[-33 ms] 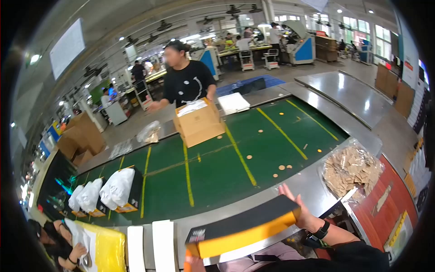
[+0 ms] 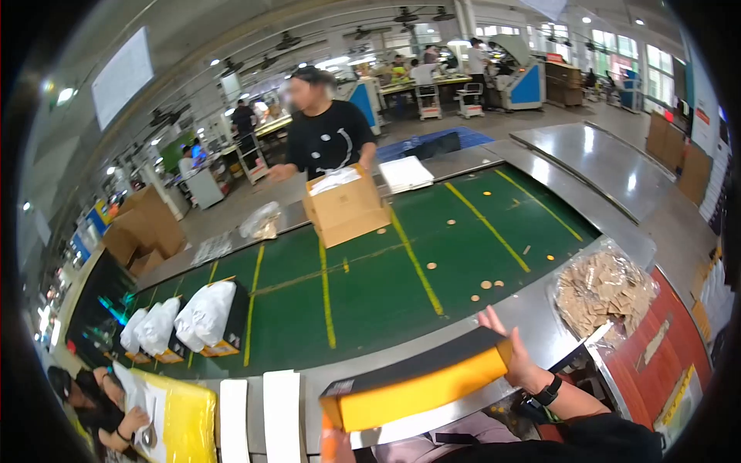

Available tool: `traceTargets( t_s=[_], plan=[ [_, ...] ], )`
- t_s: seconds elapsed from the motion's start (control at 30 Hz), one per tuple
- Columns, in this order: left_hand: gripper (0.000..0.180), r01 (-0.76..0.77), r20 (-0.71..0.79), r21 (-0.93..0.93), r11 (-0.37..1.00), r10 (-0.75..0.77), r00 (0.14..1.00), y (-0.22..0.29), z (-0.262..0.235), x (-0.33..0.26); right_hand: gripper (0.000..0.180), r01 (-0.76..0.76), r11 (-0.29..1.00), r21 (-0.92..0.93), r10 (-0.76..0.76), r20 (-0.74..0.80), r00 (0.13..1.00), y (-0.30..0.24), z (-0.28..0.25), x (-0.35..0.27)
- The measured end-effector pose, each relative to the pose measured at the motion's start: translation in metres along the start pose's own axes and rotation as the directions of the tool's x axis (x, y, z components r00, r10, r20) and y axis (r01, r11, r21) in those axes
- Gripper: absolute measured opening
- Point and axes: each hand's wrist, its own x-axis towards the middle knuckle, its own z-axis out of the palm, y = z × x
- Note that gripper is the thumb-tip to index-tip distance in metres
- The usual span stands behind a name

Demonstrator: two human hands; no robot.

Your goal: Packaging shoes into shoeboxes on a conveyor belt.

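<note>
I hold a long black-and-yellow cardboard box point(image 2: 417, 397) across my front, at the near edge of the conveyor. Its yellow side faces me, and the black side is turned away. My right hand point(image 2: 519, 356) presses against the box's right end, fingers extended up past its corner. At the lower left end, my left hand point(image 2: 334, 446) grips the box and is partly cut off by the view's edge. Several black-and-yellow boxes point(image 2: 231, 332) with white wrapped contents stand at the left of the green conveyor belt point(image 2: 370, 309).
Across the belt, a co-worker point(image 2: 328, 139) in a black T-shirt stands behind an open brown carton point(image 2: 347, 216). A bag of brown cardboard pieces point(image 2: 602, 289) lies at my right. White sheets point(image 2: 282, 409) and a yellow stack point(image 2: 181, 409) lie left, beside another person point(image 2: 96, 409).
The box in my hands has tilted, so more of its yellow side and less of its black side shows. The whole view has shifted slightly.
</note>
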Motion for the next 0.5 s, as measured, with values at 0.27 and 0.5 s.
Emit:
traceTargets(
  t_s=[0.27, 0.5],
  plan=[
    [0.068, -0.177, 0.003, 0.558, 0.811, 0.212, 0.977, 0.020, -0.001, 0.041, 0.055, 0.044, 0.970, -0.239, -0.073, -0.114, 0.991, -0.021, 0.029, 0.028],
    [0.046, -0.096, -0.062, 0.888, 0.449, 0.324, 0.944, 0.027, 0.008, 0.041, 0.050, -0.057, 0.971, -0.230, 0.021, -0.154, 0.988, -0.034, 0.042, 0.028]
  ],
)
